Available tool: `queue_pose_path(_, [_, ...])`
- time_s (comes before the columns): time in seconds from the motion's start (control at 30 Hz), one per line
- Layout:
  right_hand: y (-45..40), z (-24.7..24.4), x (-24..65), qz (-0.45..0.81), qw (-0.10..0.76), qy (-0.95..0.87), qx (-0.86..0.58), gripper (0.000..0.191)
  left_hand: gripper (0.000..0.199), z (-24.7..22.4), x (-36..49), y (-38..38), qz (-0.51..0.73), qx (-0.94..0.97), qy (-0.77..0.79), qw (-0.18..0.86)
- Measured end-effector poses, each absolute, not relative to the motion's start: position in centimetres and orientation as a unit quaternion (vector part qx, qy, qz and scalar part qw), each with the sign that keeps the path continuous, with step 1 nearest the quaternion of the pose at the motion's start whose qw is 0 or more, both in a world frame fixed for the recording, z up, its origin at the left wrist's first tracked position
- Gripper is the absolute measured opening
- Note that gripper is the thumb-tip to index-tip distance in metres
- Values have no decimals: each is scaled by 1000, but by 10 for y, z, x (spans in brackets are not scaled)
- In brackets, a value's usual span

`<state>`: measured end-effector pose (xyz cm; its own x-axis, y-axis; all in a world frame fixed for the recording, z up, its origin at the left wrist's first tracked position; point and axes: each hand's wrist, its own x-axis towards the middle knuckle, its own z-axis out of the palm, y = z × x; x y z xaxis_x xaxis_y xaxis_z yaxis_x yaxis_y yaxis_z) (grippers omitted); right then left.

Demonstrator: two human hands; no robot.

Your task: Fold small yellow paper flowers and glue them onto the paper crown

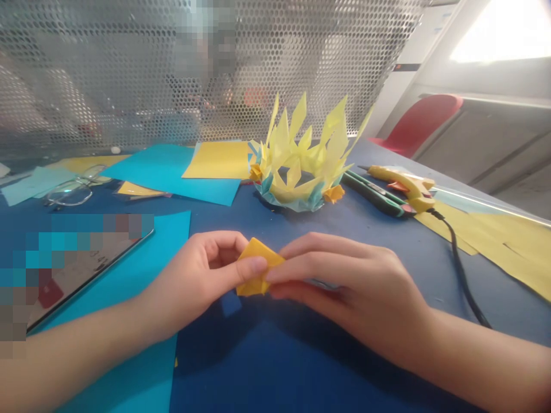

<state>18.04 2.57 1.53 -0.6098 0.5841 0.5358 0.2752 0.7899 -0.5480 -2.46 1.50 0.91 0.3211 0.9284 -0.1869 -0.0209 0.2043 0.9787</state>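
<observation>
A small folded yellow-orange paper (258, 252) is held between both hands above the blue table, near the middle of the head view. My left hand (206, 269) pinches it, the thumb lying across its front face and the other fingers behind. From the right, my right hand (344, 275) grips the paper's right edge between fingertips and thumb. Behind the hands stands a paper crown (297, 160) with tall pale yellow points, a light blue base and orange folded pieces.
Blue sheets (150, 169), a yellow square (219, 160) and glasses (71, 192) lie at the back left. A tablet-like device (86, 269) rests at left. On the right are a yellow glue gun (408, 186) with a black cord, a green-handled tool (376, 195) and yellow paper (508, 241).
</observation>
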Motion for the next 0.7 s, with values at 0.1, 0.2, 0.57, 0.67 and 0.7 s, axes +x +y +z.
queue_pose_path(0.1, [26, 12, 181, 164, 379, -881, -230, 13, 22, 10, -25, 15, 368, 506, 454, 634])
queue_pose_path(0.2, [25, 10, 181, 118, 388, -888, -216, 12, 25, 10, -25, 15, 360, 503, 457, 640])
queue_pose_path(0.57, [22, 16, 181, -29, 370, -905, -208, 9, 21, 12, -22, 7, 353, 465, 417, 697])
queue_pose_path(0.67, [22, 18, 179, -33, 371, -906, -200, 9, 21, 13, -22, 7, 352, 465, 410, 701])
queue_pose_path(0.7, [22, 18, 178, -25, 376, -904, -203, 8, 21, 14, -22, 8, 350, 462, 406, 706])
